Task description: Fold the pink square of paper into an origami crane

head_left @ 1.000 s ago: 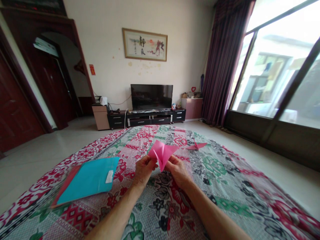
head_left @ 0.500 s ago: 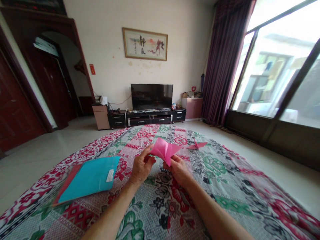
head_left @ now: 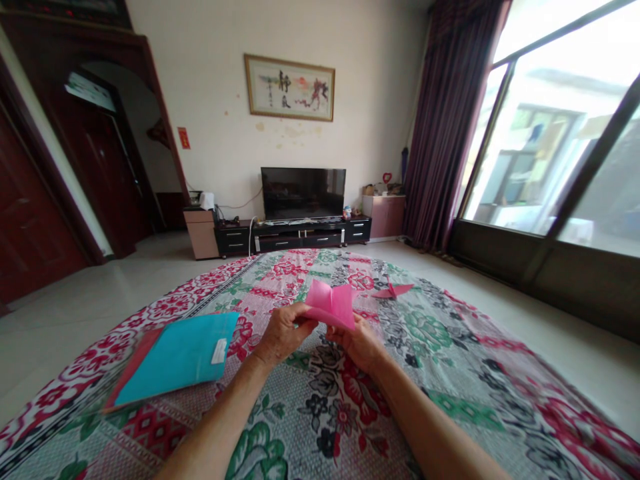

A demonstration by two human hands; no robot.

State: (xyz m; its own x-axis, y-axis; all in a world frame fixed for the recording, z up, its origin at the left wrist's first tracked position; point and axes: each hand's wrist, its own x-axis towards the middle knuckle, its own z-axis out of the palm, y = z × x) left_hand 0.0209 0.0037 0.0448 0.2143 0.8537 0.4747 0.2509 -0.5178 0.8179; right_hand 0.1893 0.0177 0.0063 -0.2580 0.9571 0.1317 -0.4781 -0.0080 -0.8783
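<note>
The left hand pinches the left edge of a folded sheet of pink paper between thumb and fingers, while the right hand has its fingers curled at the near right corner, partly hidden behind it. The paper is held up over the middle of the desk, opened along a crease. Beyond it to the right, a red folded piece with pointed ends lies on the flowered cloth, apart from the hands. At the left sits a blue packet with reddish sheets showing at its left side; its white label is too small to read. Nothing stands between the hands and either item. On the far side, a television stands on a black cabinet, above which hangs a framed picture. Its large upper character reads 靜, the lower one looks like 氣, and the smaller writing is illegible. A red slip on the wall, left of the picture, carries marks too blurred to read.
</note>
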